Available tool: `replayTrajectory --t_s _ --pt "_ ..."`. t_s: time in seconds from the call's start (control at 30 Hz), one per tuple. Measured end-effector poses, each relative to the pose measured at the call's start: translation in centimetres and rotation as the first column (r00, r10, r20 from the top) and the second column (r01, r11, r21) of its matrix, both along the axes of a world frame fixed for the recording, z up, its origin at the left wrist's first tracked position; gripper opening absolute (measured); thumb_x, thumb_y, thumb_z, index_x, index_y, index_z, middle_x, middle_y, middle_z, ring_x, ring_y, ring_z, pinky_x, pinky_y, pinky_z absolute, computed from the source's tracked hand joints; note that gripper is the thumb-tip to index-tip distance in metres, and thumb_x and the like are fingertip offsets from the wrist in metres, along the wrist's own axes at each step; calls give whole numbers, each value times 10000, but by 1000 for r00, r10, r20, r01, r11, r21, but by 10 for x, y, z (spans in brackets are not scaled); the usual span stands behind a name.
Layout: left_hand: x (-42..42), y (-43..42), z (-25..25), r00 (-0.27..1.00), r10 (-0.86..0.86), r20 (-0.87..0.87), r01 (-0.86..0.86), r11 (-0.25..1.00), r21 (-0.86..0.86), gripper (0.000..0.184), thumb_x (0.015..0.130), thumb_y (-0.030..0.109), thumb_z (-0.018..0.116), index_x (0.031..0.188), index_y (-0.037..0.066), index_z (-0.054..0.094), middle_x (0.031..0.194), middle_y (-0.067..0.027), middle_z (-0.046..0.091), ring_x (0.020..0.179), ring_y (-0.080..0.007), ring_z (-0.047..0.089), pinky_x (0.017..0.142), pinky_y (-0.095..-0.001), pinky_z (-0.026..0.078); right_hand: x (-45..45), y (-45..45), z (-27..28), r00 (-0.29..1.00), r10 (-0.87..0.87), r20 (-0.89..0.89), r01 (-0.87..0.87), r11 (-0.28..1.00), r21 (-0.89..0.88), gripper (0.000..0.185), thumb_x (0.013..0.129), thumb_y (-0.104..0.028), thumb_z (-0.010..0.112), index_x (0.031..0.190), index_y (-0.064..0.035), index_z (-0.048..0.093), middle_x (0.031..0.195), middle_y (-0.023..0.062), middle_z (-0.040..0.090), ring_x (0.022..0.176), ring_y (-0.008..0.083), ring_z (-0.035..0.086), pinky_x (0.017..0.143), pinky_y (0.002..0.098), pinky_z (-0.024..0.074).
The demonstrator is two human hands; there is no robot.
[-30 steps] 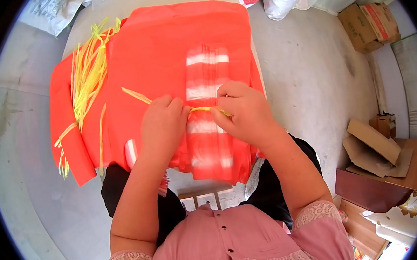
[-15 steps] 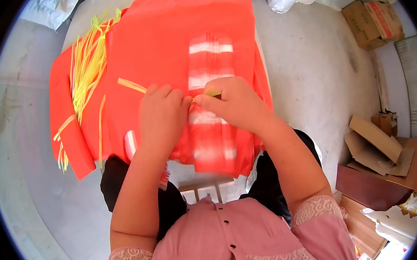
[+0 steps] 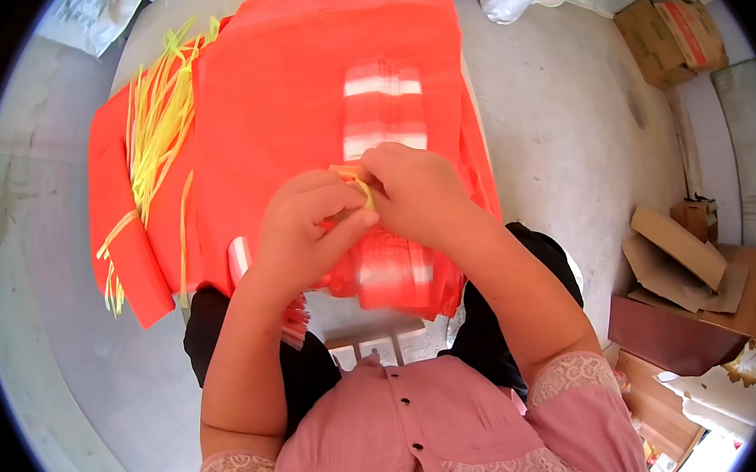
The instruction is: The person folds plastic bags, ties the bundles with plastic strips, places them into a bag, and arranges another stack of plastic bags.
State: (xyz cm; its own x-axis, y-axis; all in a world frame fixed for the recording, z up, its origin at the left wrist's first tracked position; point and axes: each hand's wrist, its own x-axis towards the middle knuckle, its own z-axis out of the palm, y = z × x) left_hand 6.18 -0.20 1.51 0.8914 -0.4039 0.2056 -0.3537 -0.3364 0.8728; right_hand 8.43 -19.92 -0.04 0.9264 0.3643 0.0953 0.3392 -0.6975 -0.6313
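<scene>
A thin yellow strip (image 3: pixel 365 189) runs between my two hands, over the middle of a red-and-white striped bundle (image 3: pixel 383 113). My left hand (image 3: pixel 299 228) pinches the strip from the left side. From the right, my right hand (image 3: pixel 421 193) has its fingers closed on the same strip and covers part of it. The bundle looks like folded thin plastic and lies lengthwise, its near end (image 3: pixel 394 274) close to my lap. Whether the strip is knotted is hidden by my fingers.
Red sheeting (image 3: pixel 288 76) covers the work surface. On its left lie a bunch of loose yellow strips (image 3: pixel 159 120) and a red roll (image 3: pixel 142 274) tied with yellow. Cardboard boxes (image 3: pixel 671 40) stand far right, and an open carton (image 3: pixel 682 258) rests on a wooden cabinet (image 3: pixel 666 339).
My hands have come closer together, the left moving right and slightly down. The strip end that stuck out left of my left hand now shows between my hands.
</scene>
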Motion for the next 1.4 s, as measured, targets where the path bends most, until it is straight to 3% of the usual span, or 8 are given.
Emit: replayTrajectory --t_s 0.13,0.33,0.53,0.73,0.83,1.03,1.23,1.4 --pt "6 1 -3 968 102 -227 -188 899 -396 236 868 -13 718 1100 27 726 994 -101 653 849 -178 563 763 -298 464 0 -2 -2 997 22 67 -27 997 75 155 925 -197 700 876 -55 663 846 115 663 776 332 660 663 437 528" --pt "10 -18 -17 989 129 67 -126 991 -44 291 866 -64 701 1144 17 720 1039 -76 652 876 -150 577 766 -282 479 2 -7 0 998 47 -52 -35 978 205 181 936 -201 713 883 -38 655 857 132 671 784 303 660 677 410 517" --pt "13 -20 -22 944 261 -200 -271 962 -22 78 930 24 731 995 -18 721 905 -44 663 755 -123 575 694 -271 476 2 -15 25 822 56 -567 196 906 374 147 960 -179 684 1012 -45 651 887 107 687 810 248 673 720 371 522" --pt "13 -20 -22 863 217 -457 -296 949 -107 126 1018 128 690 1014 5 716 751 -24 629 709 -97 553 681 -265 462 0 -12 25 984 52 -170 -19 981 191 162 908 -65 673 1070 -59 663 990 111 694 929 299 667 791 404 537" --pt "8 -25 -18 937 258 -237 -255 966 46 174 996 176 679 983 8 722 787 -109 672 672 -222 617 643 -345 496 2 -7 -1 933 1 359 -84 973 216 297 853 13 699 1142 -54 700 923 69 661 822 249 628 710 362 530" --pt "4 -17 -20 952 141 273 -199 960 199 138 931 147 726 991 23 725 866 -149 701 724 -323 656 665 -390 519 4 -9 -5 954 47 295 -104 978 180 207 883 15 678 1073 -39 740 1002 103 683 957 330 635 819 431 550" --pt "1 -17 -17 904 269 -333 -307 949 -67 118 978 119 707 994 2 712 782 -45 672 698 -123 608 649 -304 496 2 -10 -5 986 28 162 -69 964 258 240 886 0 693 1118 -40 739 1000 113 679 952 296 641 806 398 549" --pt "5 -20 -19 836 266 -481 -380 911 -157 175 1040 154 667 977 -7 695 762 22 606 694 -44 528 622 -238 442 -1 -7 14 918 12 -396 188 867 461 253 913 -15 651 1161 -45 686 1017 119 683 962 257 648 811 394 536"
